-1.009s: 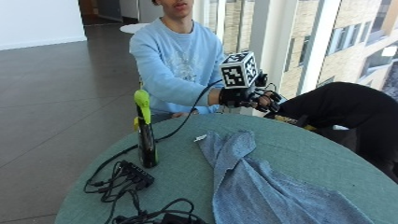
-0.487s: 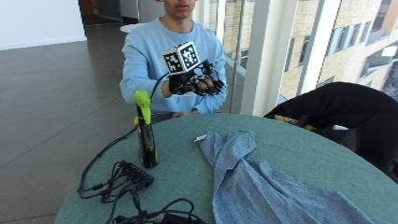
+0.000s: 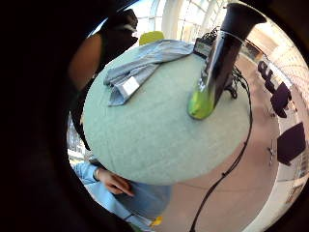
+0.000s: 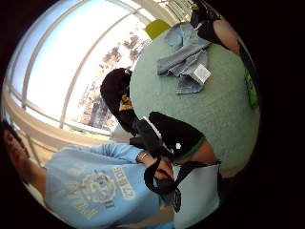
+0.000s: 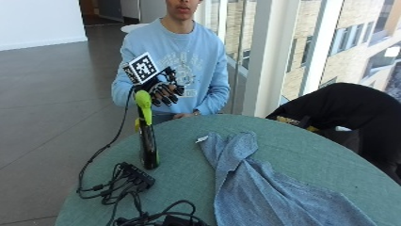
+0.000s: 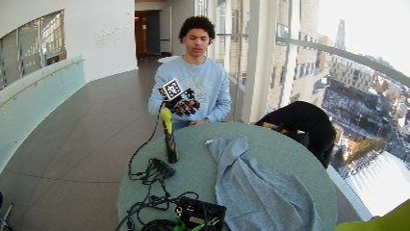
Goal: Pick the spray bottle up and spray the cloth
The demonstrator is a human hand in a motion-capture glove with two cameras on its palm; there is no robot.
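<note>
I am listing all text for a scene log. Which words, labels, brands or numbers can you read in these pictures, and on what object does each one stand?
Sweatshirt: a round crest with lettering on the chest, too blurred to read.
Cloth: a small white tag at its edge, no legible text.
Spray bottle: no readable label.
Wall in the wide outside view: faint lettering, too small to read.

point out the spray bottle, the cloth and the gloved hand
spray bottle (image 5: 148,146): outside view, on its dark body.
cloth (image 5: 251,188): outside view, on its middle folds.
gloved right hand (image 5: 164,92): outside view, on its fingers.
</note>
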